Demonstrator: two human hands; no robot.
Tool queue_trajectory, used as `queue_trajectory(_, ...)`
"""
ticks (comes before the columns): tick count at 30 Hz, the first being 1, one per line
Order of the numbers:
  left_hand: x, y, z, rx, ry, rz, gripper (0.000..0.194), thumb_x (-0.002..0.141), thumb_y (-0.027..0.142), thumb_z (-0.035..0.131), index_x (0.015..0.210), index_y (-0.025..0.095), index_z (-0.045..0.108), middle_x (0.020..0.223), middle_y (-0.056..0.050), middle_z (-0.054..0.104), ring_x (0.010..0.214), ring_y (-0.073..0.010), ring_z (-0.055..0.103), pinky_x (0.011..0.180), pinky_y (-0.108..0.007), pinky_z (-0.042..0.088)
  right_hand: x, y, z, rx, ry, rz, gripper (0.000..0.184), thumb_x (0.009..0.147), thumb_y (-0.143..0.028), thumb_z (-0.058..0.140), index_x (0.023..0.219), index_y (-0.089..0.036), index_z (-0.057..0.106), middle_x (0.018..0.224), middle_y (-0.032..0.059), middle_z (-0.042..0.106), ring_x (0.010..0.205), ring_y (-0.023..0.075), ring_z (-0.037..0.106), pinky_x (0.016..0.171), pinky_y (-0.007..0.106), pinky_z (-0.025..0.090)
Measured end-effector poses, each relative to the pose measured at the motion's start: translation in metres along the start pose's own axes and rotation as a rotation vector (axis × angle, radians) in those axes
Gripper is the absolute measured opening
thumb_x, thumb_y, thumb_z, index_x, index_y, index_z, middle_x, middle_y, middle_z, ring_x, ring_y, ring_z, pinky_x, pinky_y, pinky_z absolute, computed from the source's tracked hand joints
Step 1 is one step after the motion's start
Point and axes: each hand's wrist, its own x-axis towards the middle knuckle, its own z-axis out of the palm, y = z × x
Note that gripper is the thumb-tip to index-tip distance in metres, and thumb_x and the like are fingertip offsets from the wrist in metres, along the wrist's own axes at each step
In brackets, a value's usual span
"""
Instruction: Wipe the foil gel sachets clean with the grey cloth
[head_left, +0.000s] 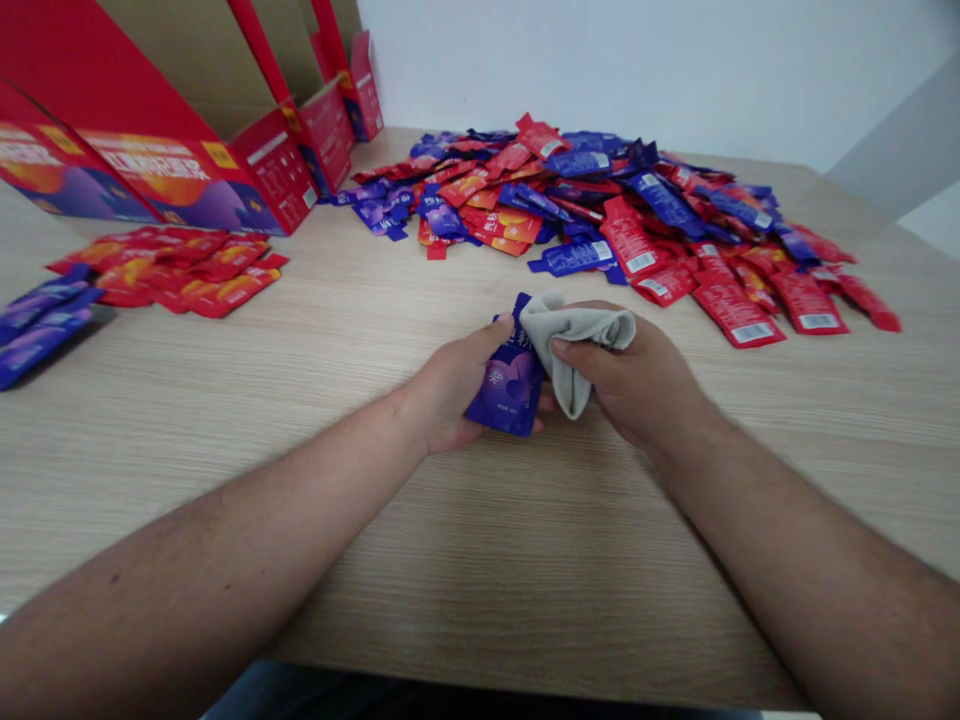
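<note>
A purple-blue sachet (506, 390) rests in my left hand (461, 385), gripped with the thumb on its upper edge and fingers beneath it. My right hand (645, 375) is closed round a folded light grey cloth (574, 340). The cloth touches the right edge of the sachet, and both are held above the near middle of the wooden table (375, 560). Some fingertips of my left hand show past the sachet's lower right side; the rest are hidden under it.
A big heap of red and purple sachets (585, 200) lies at the back. At the left are a group of red sachets (180, 265) and several purple sachets (45, 320). Open red cartons (180, 170) stand behind them. A white wall (600, 60) rises past the table.
</note>
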Motion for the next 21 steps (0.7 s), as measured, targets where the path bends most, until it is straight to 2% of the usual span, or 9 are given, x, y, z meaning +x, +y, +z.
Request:
queue_trajectory(2,0.001,-0.001,0.000,0.017,0.007,0.019,0.053,0.105,0.059,0.041,0.121,0.017,0.070,0.088,-0.011,0.078,0.060,-0.0231,0.071,0.053,-0.036,0.059,0.000,-0.001,-0.004,-0.269,0.083,-0.177,0.021,0.080,-0.033,0.076,0.099,-0.025,0.076,0.095,0.0047,0.077,0.086,0.0276,0.071,0.080,0.048,0.058)
queue_trajectory(4,0.002,-0.004,0.001,0.033,0.033,0.034,0.061,0.105,0.065,0.037,0.119,0.017,0.071,0.082,-0.010,0.077,0.059,-0.0233,0.071,0.053,-0.035,0.058,-0.003,-0.003,-0.004,-0.471,0.104,-0.370,0.019,0.081,-0.029,0.075,0.099,-0.025,0.077,0.101,0.0073,0.077,0.099,0.0304,0.070,0.090,0.051,0.056)
queue_trajectory(6,0.004,-0.008,0.003,0.023,0.096,0.083,0.062,0.105,0.067,0.038,0.112,0.017,0.073,0.074,-0.007,0.074,0.058,-0.0222,0.070,0.054,-0.033,0.057,-0.009,-0.007,0.000,-0.553,-0.001,-0.545,0.023,0.082,-0.022,0.072,0.105,-0.024,0.077,0.100,0.0083,0.076,0.102,0.0300,0.069,0.090,0.048,0.056)
queue_trajectory(9,0.007,-0.012,0.004,-0.038,0.159,0.172,0.060,0.100,0.071,0.048,0.107,0.017,0.074,0.073,-0.006,0.074,0.066,-0.0206,0.073,0.063,-0.029,0.059,-0.018,-0.011,0.005,-0.547,-0.288,-0.689,0.030,0.083,-0.020,0.071,0.113,-0.022,0.075,0.101,0.0083,0.073,0.095,0.0259,0.068,0.081,0.040,0.057)
queue_trajectory(11,0.007,-0.013,0.005,-0.057,0.155,0.183,0.062,0.097,0.074,0.052,0.109,0.017,0.075,0.077,-0.007,0.077,0.073,-0.0210,0.075,0.068,-0.028,0.059,-0.019,-0.011,0.005,-0.547,-0.389,-0.720,0.030,0.084,-0.023,0.072,0.114,-0.021,0.074,0.101,0.0081,0.072,0.092,0.0245,0.068,0.079,0.038,0.056)
queue_trajectory(12,0.006,-0.013,0.005,-0.047,0.144,0.169,0.064,0.097,0.075,0.052,0.110,0.017,0.075,0.078,-0.007,0.077,0.074,-0.0214,0.076,0.067,-0.028,0.059,-0.018,-0.011,0.004,-0.566,-0.370,-0.715,0.032,0.084,-0.023,0.072,0.116,-0.021,0.074,0.102,0.0086,0.072,0.093,0.0248,0.067,0.079,0.038,0.056)
queue_trajectory(15,0.002,-0.010,0.006,0.018,0.122,0.109,0.066,0.100,0.075,0.043,0.114,0.018,0.074,0.077,-0.007,0.076,0.065,-0.0217,0.073,0.059,-0.030,0.058,-0.014,-0.009,0.001,-0.657,-0.165,-0.622,0.037,0.083,-0.020,0.070,0.120,-0.021,0.074,0.106,0.0114,0.072,0.099,0.0284,0.066,0.086,0.043,0.056)
queue_trajectory(17,0.001,-0.009,0.006,0.034,0.116,0.097,0.066,0.101,0.074,0.041,0.113,0.019,0.075,0.076,-0.007,0.076,0.062,-0.0218,0.072,0.056,-0.030,0.057,-0.014,-0.009,0.001,-0.687,-0.114,-0.566,0.038,0.082,-0.018,0.070,0.120,-0.022,0.074,0.105,0.0114,0.073,0.100,0.0294,0.065,0.087,0.044,0.055)
queue_trajectory(21,0.004,-0.010,0.004,-0.016,0.133,0.175,0.064,0.098,0.075,0.048,0.104,0.017,0.076,0.074,-0.008,0.076,0.074,-0.0234,0.077,0.063,-0.029,0.059,-0.019,-0.014,0.003,-0.618,-0.377,-0.606,0.037,0.080,-0.022,0.075,0.117,-0.023,0.074,0.106,0.0089,0.071,0.095,0.0262,0.065,0.083,0.039,0.055)
